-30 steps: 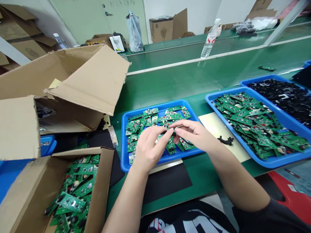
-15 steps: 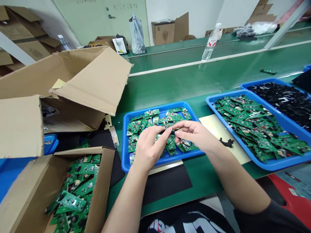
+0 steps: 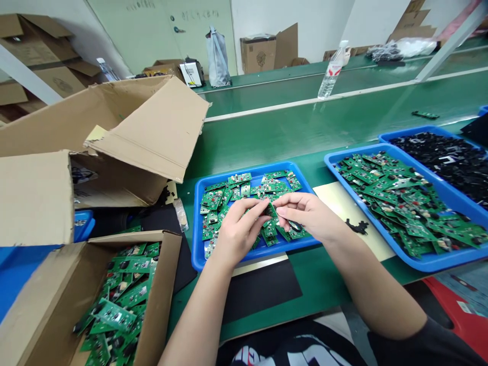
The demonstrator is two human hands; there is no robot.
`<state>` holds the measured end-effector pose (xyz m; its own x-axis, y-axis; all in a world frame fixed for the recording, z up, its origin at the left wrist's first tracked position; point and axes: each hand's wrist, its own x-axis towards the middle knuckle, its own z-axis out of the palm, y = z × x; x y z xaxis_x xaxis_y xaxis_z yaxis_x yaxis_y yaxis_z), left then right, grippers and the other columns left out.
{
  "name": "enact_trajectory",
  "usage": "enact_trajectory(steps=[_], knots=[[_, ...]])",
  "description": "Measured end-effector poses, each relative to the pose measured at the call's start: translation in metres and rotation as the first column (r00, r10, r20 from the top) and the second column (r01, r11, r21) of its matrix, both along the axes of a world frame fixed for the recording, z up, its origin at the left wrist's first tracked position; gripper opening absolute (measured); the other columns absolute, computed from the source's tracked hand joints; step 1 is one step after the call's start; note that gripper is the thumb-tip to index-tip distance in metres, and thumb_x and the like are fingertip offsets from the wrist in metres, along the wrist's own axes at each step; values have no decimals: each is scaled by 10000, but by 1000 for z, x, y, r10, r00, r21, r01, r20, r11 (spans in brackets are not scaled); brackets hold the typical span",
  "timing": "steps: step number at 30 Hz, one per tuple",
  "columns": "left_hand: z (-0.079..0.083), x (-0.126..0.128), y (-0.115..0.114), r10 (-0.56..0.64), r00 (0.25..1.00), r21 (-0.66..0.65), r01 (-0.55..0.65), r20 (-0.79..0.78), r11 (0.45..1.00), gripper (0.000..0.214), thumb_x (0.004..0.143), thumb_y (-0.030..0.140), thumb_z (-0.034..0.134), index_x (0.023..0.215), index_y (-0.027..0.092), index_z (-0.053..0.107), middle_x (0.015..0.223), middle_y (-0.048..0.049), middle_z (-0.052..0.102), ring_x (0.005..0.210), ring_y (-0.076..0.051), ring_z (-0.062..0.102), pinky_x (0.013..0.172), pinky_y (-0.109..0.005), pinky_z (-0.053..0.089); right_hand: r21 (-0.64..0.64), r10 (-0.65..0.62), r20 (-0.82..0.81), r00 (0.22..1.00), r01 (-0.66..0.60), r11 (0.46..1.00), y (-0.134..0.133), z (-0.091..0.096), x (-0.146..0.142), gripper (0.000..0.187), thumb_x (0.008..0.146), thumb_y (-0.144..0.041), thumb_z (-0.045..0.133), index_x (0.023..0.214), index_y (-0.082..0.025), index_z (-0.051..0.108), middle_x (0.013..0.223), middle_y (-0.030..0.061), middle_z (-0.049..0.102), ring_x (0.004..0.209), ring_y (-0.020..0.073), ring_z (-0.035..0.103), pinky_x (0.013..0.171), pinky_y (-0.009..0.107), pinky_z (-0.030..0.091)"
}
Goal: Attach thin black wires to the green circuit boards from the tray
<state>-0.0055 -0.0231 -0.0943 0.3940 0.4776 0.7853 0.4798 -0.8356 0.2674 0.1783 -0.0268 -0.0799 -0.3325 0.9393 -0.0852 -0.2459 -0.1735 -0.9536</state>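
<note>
1. While both hands are held low over the blue tray [image 3: 197, 223], the tray is seen heaped with green circuit boards [image 3: 232, 190].
2. The left hand [image 3: 240, 234] and right hand [image 3: 308, 216] are curled inward and brought together.
3. A small board [image 3: 271, 211] is pinched above the tray by closed fingertips [image 3: 265, 204] of both hands; its long axis cannot be told, as it is mostly hidden.

No words can be read clearly here. The pale green door [image 3: 160, 30] carries handwritten characters [image 3: 200, 15], but they are too small and blurred. The water bottle [image 3: 328, 84] has a red and white label [image 3: 335, 67], the carton [image 3: 258, 57] has a round printed mark [image 3: 261, 59], and the black shirt [image 3: 290, 353] shows big white letters, only partly seen.
</note>
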Motion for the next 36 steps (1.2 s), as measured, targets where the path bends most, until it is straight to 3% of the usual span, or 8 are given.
enact_trajectory(steps=[9, 26, 36], knots=[[1, 0, 0, 7, 1000, -28, -6, 16, 1000, 348, 842, 106, 632, 1177, 167, 560, 999, -93, 618, 915, -178, 611, 767, -311, 548, 46, -58, -78, 995, 62, 997, -1, -1, -9, 186, 723, -324, 744, 765, -159, 670, 543, -18, 642, 465, 95, 574, 493, 230, 475], [-1, -1, 0, 24, 999, 14, -24, -46, 1000, 336, 871, 111, 584, 1198, 169, 533, 993, -102, 621, 901, -188, 610, 752, -325, 545, 119, -130, 35, 991, 125, 985, -2, 0, -15, 225, 716, -374, 731, 736, -173, 633, 519, -31, 606, 479, 110, 567, 522, 266, 484], [0, 3, 0, 53, 995, -98, -44, 84, 994, 272, 855, 111, 607, 1117, 171, 563, 1002, -88, 633, 943, -182, 617, 819, -320, 541, -14, -33, -126, 992, 31, 999, -3, -3, -12, 238, 707, -247, 745, 907, -164, 644, 648, -4, 683, 536, 112, 622, 587, 270, 516]])
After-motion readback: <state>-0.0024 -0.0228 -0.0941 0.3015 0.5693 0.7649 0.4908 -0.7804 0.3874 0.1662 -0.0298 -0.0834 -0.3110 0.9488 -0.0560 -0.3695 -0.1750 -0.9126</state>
